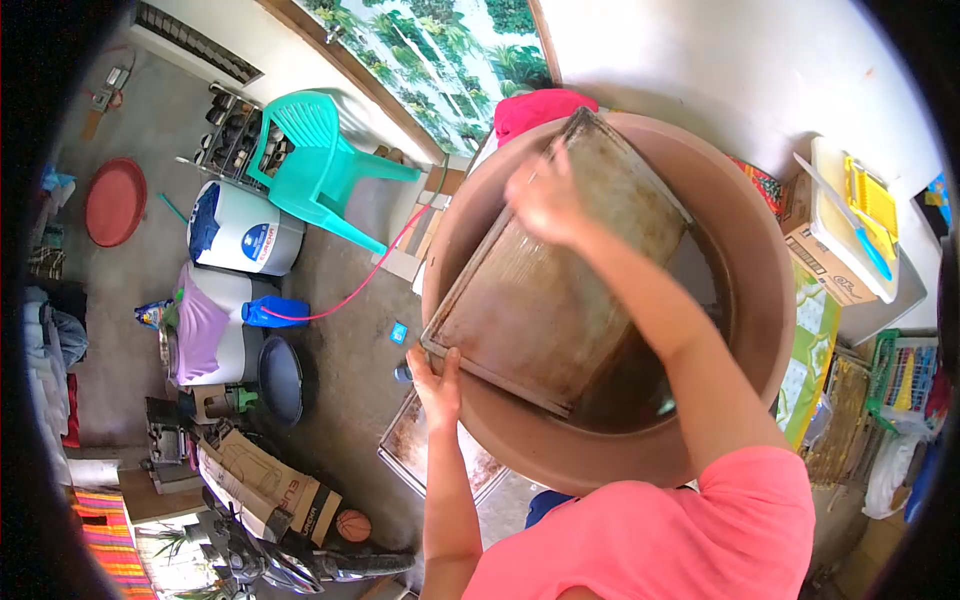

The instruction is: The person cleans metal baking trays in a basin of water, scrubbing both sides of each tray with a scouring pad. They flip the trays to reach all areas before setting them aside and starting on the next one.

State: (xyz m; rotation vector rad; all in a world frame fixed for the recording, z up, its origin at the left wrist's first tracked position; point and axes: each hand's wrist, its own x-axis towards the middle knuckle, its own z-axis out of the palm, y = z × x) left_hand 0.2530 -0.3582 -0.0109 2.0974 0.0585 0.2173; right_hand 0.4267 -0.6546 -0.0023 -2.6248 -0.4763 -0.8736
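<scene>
A stained metal tray (530,310) leans inside a large round brown basin (770,300), with dark water at the bottom. My left hand (437,385) grips the tray's lower left corner, its thumb on the near edge. Over the upper left part of the tray is my right hand (545,200), blurred, with its fingers bent against or just above the surface. Whatever it holds, if anything, cannot be made out.
Another stained tray (405,440) lies below the basin's left side. A green plastic chair (315,170) and a pink hose (385,255) are to the left. At the right, a knife (835,200) rests on a white board above a cardboard box (825,265).
</scene>
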